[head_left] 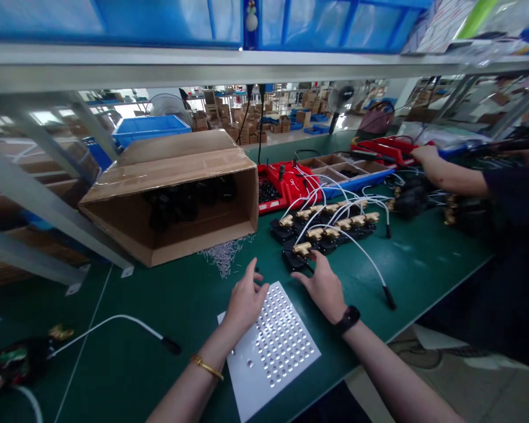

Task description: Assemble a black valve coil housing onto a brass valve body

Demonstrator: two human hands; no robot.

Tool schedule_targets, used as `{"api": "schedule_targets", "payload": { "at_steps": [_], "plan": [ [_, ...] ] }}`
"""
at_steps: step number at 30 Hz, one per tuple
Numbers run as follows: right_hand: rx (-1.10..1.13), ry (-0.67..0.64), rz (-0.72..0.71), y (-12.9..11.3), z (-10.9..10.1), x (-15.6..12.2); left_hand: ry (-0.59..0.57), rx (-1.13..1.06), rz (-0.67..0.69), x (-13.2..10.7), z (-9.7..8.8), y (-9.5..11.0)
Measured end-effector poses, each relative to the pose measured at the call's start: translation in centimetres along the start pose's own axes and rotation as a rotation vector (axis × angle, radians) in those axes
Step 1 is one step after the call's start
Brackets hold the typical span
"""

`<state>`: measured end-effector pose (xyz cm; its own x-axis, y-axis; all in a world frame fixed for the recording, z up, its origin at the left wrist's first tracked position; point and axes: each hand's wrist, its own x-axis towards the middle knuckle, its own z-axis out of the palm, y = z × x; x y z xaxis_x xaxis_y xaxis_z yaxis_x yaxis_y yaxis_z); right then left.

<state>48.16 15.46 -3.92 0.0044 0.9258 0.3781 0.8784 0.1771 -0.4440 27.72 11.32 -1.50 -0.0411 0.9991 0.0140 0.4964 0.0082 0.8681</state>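
My left hand hovers over the top left of a white sheet bearing rows of shiny round domes. Its fingers are loosely curled and apart; a small dark bit shows by the fingertips, too small to name. My right hand is beside the nearest black housing, which carries a brass T-shaped fitting. Thumb and fingers are spread there; whether they touch the housing I cannot tell. Several more such housings stand in rows behind, with white cables ending in black plugs.
An open cardboard box holding black parts stands at the back left, small metal pins heaped before it. Red bins and a blue divided tray line the back. A co-worker's arm reaches in at right. A shelf crosses overhead.
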Motion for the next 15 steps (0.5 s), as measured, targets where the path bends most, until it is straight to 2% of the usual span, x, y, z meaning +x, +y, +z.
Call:
{"api": "schedule_targets", "payload": {
  "at_steps": [2, 4, 7, 10, 12, 14, 15],
  "plan": [
    [-0.107, -0.004, -0.120, -0.3, -1.0, -0.3, -0.025, 0.023, 0.014, 0.3, 0.5, -0.3],
    [-0.213, -0.070, -0.291, -0.6, -1.6, 0.0, -0.044, 0.033, 0.026, 0.5, 1.0, 0.2],
    [-0.317, -0.150, -0.477, -0.6, -1.1, 1.4, -0.064, -0.024, 0.035, 0.1, 1.3, 1.2],
    [-0.320, -0.119, -0.459, -0.8, -0.1, 3.0, -0.043, -0.141, 0.002, -1.4, 0.5, 1.5],
    [-0.244, -0.113, -0.439, -0.9, -0.2, 3.5, 0.011, -0.201, -0.067, -3.3, -1.0, 1.1],
    [-0.070, -0.100, -0.406, -0.6, -0.9, 3.4, 0.115, -0.253, -0.170, -5.8, -3.1, -0.1],
    [0.038, -0.058, -0.331, -0.1, -1.4, 3.1, 0.194, -0.282, -0.235, -7.3, -4.3, -1.0]
  ]
}}
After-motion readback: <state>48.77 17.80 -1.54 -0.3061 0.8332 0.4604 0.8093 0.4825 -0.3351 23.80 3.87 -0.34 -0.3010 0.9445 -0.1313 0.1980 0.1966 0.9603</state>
